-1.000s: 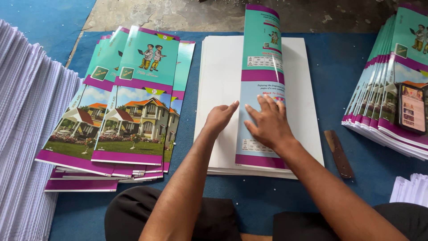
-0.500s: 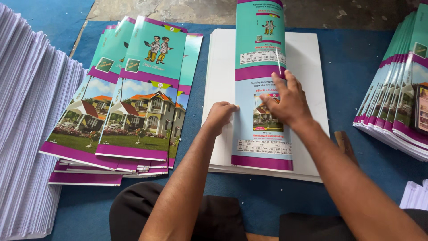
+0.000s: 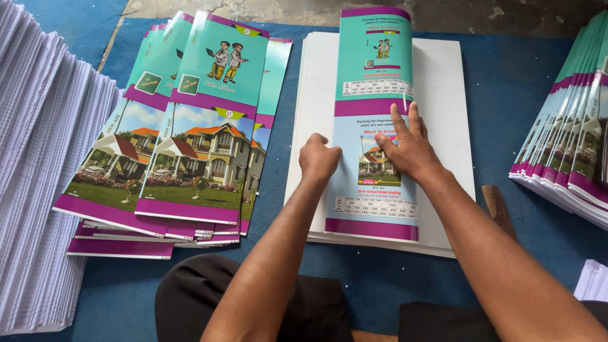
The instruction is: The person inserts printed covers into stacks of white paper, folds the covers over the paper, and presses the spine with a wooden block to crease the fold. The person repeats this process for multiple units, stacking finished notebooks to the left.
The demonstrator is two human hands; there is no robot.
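Observation:
A long printed cover sheet (image 3: 373,69), teal and purple with a small house picture, lies lengthwise on a stack of white paper (image 3: 446,82). My right hand (image 3: 405,142) lies flat on the sheet's middle, fingers spread and pointing away from me. My left hand (image 3: 318,158) is curled into a loose fist, pressing at the sheet's left edge where it meets the white stack. Neither hand grips anything.
A fanned pile of the same printed covers (image 3: 190,145) lies to the left, another pile (image 3: 570,145) at the right edge. A tall stack of white sheets (image 3: 38,177) fills the far left. A brown wooden tool (image 3: 497,206) rests on the blue mat (image 3: 513,82).
My right hand has slid farther up the cover sheet. My left hand has curled from open fingers into a fist at the sheet's left edge.

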